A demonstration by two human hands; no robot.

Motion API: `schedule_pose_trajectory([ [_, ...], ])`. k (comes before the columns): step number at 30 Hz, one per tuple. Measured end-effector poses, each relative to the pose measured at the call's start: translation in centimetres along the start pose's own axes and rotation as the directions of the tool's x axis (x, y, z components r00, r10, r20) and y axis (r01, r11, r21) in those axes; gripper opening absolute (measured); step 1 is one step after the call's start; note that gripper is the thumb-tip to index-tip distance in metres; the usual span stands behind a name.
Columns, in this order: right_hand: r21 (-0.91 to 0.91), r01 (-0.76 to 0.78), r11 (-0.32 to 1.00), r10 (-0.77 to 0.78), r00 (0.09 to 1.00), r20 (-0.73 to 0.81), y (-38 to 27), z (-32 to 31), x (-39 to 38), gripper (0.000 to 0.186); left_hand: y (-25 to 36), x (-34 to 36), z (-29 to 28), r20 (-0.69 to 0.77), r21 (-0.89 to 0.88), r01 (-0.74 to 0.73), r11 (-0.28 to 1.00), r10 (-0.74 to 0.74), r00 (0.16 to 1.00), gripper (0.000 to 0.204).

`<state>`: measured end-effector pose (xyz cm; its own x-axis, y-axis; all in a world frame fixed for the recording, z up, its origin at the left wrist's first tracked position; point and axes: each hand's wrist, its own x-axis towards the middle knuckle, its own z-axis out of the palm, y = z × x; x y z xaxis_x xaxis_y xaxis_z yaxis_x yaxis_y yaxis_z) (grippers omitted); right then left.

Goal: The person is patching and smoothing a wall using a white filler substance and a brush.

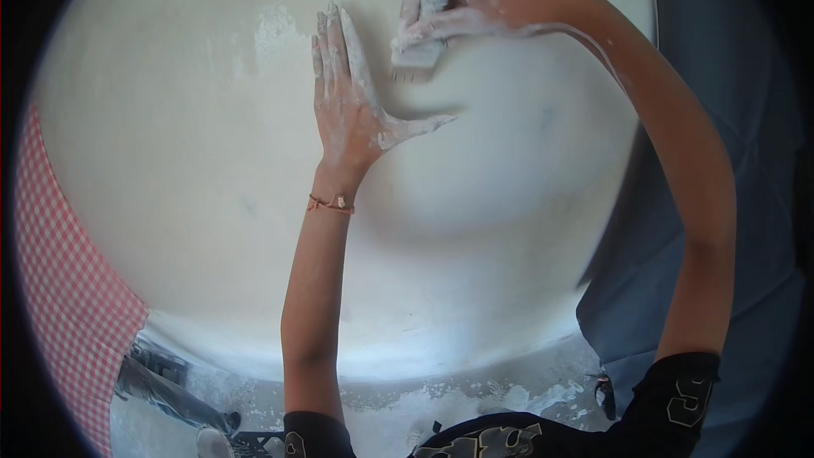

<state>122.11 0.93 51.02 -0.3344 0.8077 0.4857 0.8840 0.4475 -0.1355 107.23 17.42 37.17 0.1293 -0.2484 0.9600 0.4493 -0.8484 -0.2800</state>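
My left hand [349,110] lies flat on a large, smooth off-white surface [203,161]. Its fingers point away from me and its thumb stretches out to the right. White powder or paste coats the fingers, and a thin bracelet [332,203] circles the wrist. Up and to the right, my right hand [441,17] is closed round the handle of a scraper [420,55] smeared with white. The wide, flat end of the scraper points toward me, close to the surface. Whether its edge touches, I cannot tell. White residue streaks my right wrist and forearm.
A rough white patch [278,31] marks the surface beyond my left hand. Red-and-white checked cloth [76,297] hangs at the left, dark grey-blue cloth [653,288] at the right. The floor [543,386] below is spattered white. A person's leg [174,394] shows at lower left.
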Motion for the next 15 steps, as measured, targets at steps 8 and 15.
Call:
schedule_pose_trajectory([
  [8,-0.753,-0.063,0.655,-0.096,0.982,-0.165,-3.5,1.1,3.5,0.017,-1.1,-0.3,-0.8,0.036,0.05,-0.027,0.998,0.025,0.999,0.151],
  [15,-0.839,0.294,0.458,-0.516,0.857,0.019,3.1,9.2,-1.4,0.018,-2.6,-1.0,-1.0,0.058,-0.006,-0.039,0.999,0.039,0.998,0.156],
])
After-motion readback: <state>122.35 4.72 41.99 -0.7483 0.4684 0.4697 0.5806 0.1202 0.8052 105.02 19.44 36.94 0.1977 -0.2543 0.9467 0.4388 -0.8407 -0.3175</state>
